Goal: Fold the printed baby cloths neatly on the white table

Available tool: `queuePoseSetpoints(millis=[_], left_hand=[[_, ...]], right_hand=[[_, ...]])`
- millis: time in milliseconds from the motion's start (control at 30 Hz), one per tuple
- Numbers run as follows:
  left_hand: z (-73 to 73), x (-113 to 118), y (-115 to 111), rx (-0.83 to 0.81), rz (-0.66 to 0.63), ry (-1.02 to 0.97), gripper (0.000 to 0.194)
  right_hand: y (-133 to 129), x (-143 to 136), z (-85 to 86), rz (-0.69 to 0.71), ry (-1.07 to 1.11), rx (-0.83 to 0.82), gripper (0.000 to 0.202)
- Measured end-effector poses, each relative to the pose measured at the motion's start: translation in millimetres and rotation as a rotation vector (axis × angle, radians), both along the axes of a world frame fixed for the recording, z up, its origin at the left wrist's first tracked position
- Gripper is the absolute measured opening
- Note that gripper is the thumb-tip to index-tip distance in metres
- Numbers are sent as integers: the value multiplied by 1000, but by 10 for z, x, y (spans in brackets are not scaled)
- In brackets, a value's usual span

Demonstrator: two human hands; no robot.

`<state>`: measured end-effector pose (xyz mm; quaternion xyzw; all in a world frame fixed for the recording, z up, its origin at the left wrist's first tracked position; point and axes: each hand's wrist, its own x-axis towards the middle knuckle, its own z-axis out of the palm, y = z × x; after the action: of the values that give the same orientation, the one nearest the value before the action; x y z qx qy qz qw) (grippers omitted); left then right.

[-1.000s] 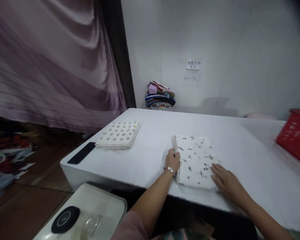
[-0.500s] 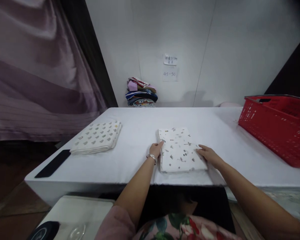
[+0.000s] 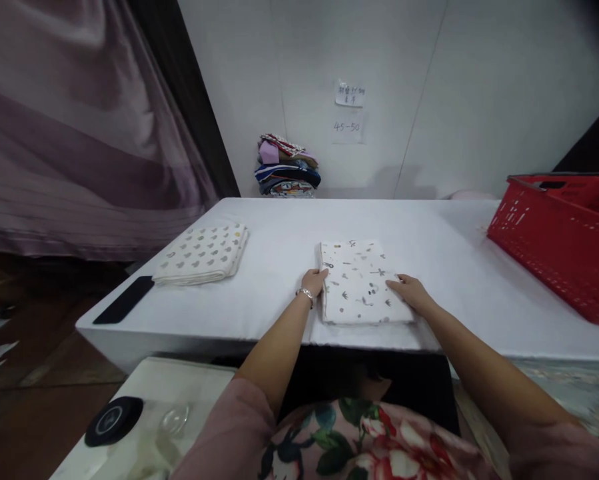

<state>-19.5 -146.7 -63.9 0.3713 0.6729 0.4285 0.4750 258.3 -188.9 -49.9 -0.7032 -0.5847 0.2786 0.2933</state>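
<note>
A folded white cloth with small grey and dark prints lies flat near the front edge of the white table. My left hand grips its left edge, thumb on top and the other fingers out of sight at the side. At the right edge, my right hand pinches the same cloth, with the thumb and a finger over the top layer. A second folded cloth with rows of grey-green motifs rests at the table's left side, touched by neither hand.
A red plastic basket stands at the right. Folded coloured fabrics are stacked by the back wall, left of two paper notes. A dark flat strip lies at the front left; below is a white surface with a black round object.
The camera view has shifted, so the table appears higher in the frame. Both hands remain at the sides of the printed cloth, the right hand's fingers slightly further over it.
</note>
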Motion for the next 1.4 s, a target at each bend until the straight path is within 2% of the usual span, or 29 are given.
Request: queuePoseSetpoints(millis=[100,167,233,367,533,733,1000,1233,1400], left_hand=[[20,-24,-22,-36,-40,-125,37],[44,-36,-38,-58,-73,-216,38],[72,-42,-51,-71,-93,-275,37],[116,-38,-68,-81,-114,-337,32],[119,-36,-74,-70,-119,-367,27],[118,-40,-73,-66,-126,-387,22],[148,-45,-86,-67,-142,-385,20],[150,-44,-79,-73,-143,-371,24],[103,-45,-61,-31,-180,-277,27]], right_hand=[[-76,-104,55,26,-225,163,40],[-160,-270,91,104,-251,259,41],[-258,-510,116,220,-244,327,34],[-397,-1059,177,384,-173,244,22],[-361,-1459,303,382,-306,106,28],[-287,-1518,297,386,-415,33,25],[-261,-1488,221,433,-210,133,23],[-305,-1510,183,432,-149,184,24],[-371,-1515,174,476,-134,179,15]])
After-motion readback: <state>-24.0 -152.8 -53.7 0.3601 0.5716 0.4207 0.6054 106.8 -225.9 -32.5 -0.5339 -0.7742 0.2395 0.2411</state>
